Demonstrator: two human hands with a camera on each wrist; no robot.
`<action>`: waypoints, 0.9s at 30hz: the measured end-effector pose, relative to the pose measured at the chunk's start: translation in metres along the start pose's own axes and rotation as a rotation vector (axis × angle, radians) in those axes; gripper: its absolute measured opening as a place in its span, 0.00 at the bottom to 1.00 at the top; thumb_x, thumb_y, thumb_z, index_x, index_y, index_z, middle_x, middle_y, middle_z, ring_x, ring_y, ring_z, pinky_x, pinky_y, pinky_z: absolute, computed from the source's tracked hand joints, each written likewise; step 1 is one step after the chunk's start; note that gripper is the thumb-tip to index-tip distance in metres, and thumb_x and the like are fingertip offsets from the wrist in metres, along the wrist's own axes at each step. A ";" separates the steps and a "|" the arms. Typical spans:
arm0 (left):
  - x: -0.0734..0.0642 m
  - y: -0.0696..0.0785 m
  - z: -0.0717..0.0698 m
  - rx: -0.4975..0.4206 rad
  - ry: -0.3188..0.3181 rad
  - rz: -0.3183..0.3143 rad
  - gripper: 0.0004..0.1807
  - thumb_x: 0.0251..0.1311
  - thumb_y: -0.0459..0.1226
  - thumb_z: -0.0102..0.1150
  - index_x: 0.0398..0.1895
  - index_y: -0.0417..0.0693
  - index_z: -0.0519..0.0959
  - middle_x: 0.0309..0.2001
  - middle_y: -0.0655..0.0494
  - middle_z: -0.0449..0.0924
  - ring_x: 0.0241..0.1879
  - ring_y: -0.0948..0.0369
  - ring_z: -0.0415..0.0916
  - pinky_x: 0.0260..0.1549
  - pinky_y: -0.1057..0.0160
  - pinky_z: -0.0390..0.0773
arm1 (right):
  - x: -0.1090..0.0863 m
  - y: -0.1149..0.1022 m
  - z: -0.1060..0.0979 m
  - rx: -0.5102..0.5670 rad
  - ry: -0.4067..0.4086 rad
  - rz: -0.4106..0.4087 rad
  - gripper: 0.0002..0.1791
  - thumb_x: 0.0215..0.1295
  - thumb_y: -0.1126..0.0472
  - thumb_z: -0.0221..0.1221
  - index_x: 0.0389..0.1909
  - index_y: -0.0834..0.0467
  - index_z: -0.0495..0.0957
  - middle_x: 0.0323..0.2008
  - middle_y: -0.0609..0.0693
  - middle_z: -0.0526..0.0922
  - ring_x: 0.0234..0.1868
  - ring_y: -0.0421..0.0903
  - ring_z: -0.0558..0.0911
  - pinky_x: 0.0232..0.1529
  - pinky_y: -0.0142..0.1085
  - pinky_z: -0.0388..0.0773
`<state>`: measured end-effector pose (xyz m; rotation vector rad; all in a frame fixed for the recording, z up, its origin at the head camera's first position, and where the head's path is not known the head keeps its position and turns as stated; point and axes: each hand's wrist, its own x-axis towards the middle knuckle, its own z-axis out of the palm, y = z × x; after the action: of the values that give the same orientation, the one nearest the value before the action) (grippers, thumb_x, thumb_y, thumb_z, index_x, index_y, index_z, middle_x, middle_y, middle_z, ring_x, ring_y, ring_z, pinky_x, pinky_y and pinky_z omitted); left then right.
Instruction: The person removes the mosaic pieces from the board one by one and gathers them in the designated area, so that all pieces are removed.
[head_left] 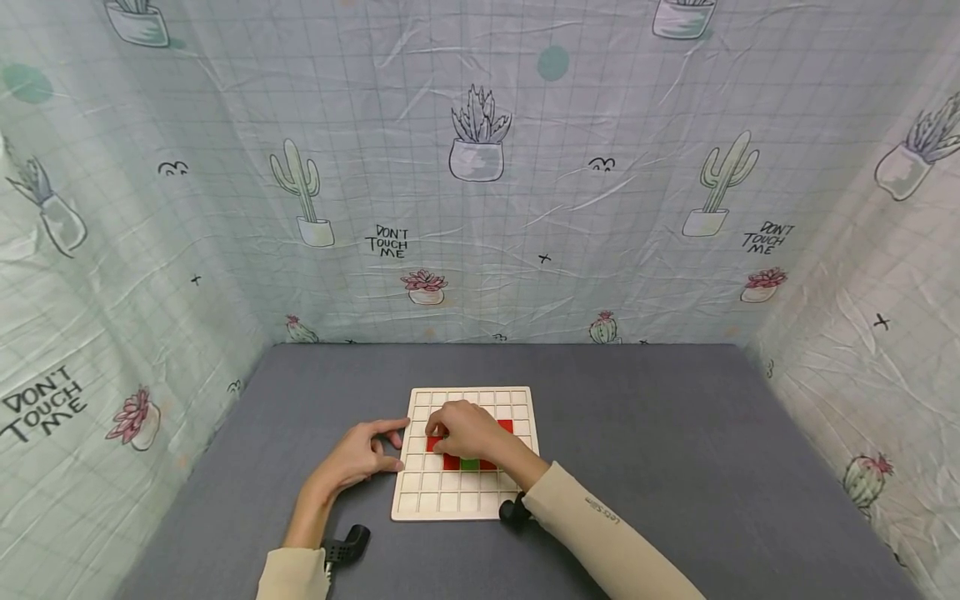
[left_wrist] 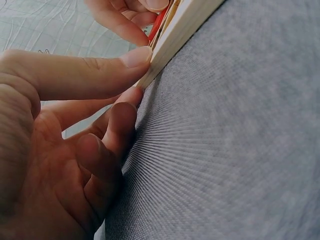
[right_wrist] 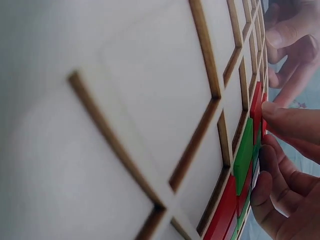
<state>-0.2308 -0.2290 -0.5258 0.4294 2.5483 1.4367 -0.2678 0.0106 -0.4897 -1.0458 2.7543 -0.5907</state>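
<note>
A square wooden grid board [head_left: 429,504] lies flat on the dark grey table. My left hand [head_left: 352,454] is at its left edge, thumb [left_wrist: 115,72] and forefinger spread apart and touching the rim, the other fingers loosely bent. My right hand [head_left: 468,429] reaches over the board's middle. Its thumb [right_wrist: 290,122] and forefinger pinch a red square tile [head_left: 431,444] at a cell left of centre. Just nearer me sit another red tile [head_left: 451,462] and a green tile [right_wrist: 243,157] in their cells. The right hand hides part of the coloured tiles.
One more red tile [head_left: 506,426] shows beyond the right wrist. The grey tabletop [head_left: 645,433] extends on both sides of the board. A patterned cloth [head_left: 480,225] hangs behind and along the sides. Each wrist wears a black camera mount [head_left: 347,546].
</note>
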 end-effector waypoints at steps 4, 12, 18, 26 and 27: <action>0.000 0.001 -0.001 0.004 0.006 0.005 0.37 0.47 0.28 0.75 0.67 0.39 0.78 0.41 0.48 0.81 0.13 0.69 0.60 0.13 0.68 0.65 | 0.001 -0.001 -0.002 0.002 -0.004 0.010 0.07 0.62 0.57 0.72 0.41 0.48 0.90 0.33 0.39 0.86 0.34 0.33 0.78 0.35 0.28 0.75; -0.002 0.001 0.000 0.000 0.003 0.007 0.38 0.48 0.29 0.75 0.67 0.39 0.77 0.41 0.47 0.81 0.13 0.69 0.60 0.14 0.68 0.65 | 0.000 -0.003 -0.001 0.022 -0.017 0.021 0.08 0.62 0.58 0.71 0.42 0.49 0.88 0.33 0.41 0.83 0.32 0.34 0.76 0.33 0.29 0.73; -0.004 0.000 0.001 -0.004 0.008 0.007 0.37 0.48 0.29 0.75 0.67 0.39 0.77 0.41 0.47 0.81 0.13 0.69 0.60 0.13 0.68 0.66 | -0.004 -0.006 0.000 0.018 -0.011 0.014 0.09 0.62 0.59 0.71 0.42 0.49 0.84 0.33 0.42 0.82 0.32 0.35 0.75 0.32 0.29 0.72; -0.005 -0.001 0.003 -0.005 0.009 0.010 0.36 0.47 0.29 0.75 0.66 0.39 0.78 0.40 0.48 0.81 0.13 0.69 0.60 0.13 0.68 0.66 | -0.005 -0.007 0.000 -0.016 -0.018 0.006 0.10 0.62 0.61 0.69 0.42 0.47 0.83 0.34 0.42 0.82 0.33 0.35 0.75 0.31 0.30 0.72; -0.005 -0.001 0.003 -0.005 0.010 0.011 0.36 0.47 0.29 0.75 0.66 0.38 0.78 0.40 0.48 0.81 0.13 0.69 0.60 0.13 0.68 0.66 | -0.005 -0.007 0.000 -0.021 -0.017 0.004 0.10 0.62 0.62 0.68 0.43 0.47 0.83 0.34 0.42 0.81 0.33 0.35 0.75 0.31 0.31 0.72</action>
<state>-0.2258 -0.2290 -0.5278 0.4370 2.5532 1.4520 -0.2595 0.0094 -0.4871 -1.0441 2.7527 -0.5511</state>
